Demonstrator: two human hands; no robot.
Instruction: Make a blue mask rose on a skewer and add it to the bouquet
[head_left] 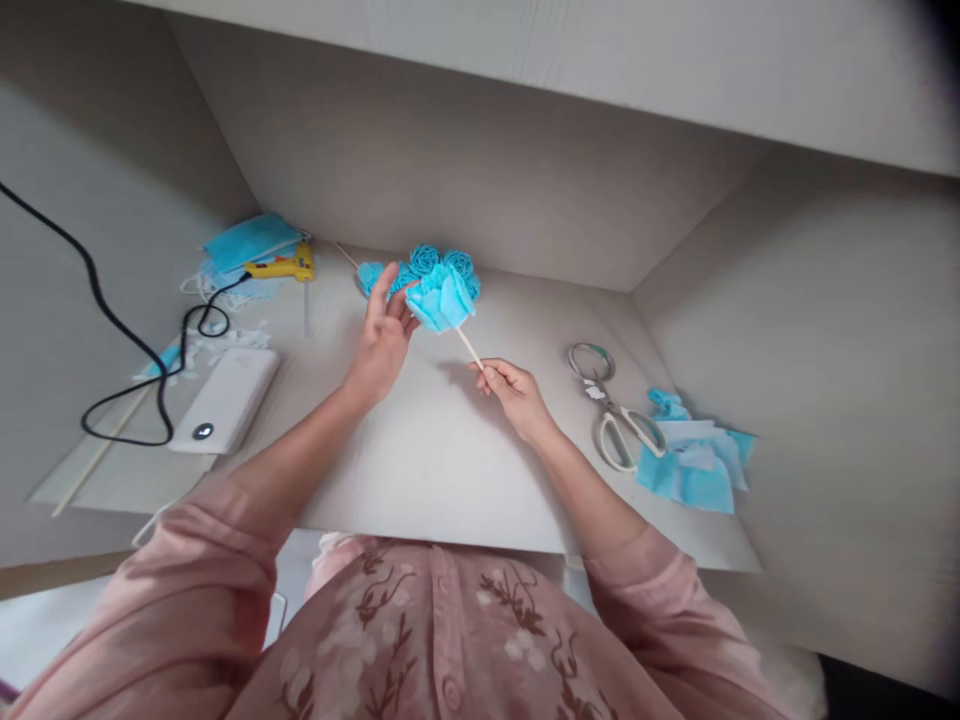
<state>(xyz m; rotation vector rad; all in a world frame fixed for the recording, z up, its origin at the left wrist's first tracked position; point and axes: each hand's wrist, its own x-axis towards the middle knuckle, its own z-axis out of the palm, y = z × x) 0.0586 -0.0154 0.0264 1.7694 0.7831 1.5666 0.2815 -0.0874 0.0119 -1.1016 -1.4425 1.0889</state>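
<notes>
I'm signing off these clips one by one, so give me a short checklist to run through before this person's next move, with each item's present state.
1. Stick gripped: ok, pinched in the fingers of the right hand.
2. Blue flower at the stick's upper end: ok.
3. Left hand touching the petals: cannot tell; it is open right beside them.
4. Glue gun clear of both hands: ok, it lies at the back left. Whether it is hot: cannot tell.
5. Black cord tidy: not ok, it loops loosely at the left.
6. Scissors clear of both hands: ok, they lie at the right.
</notes>
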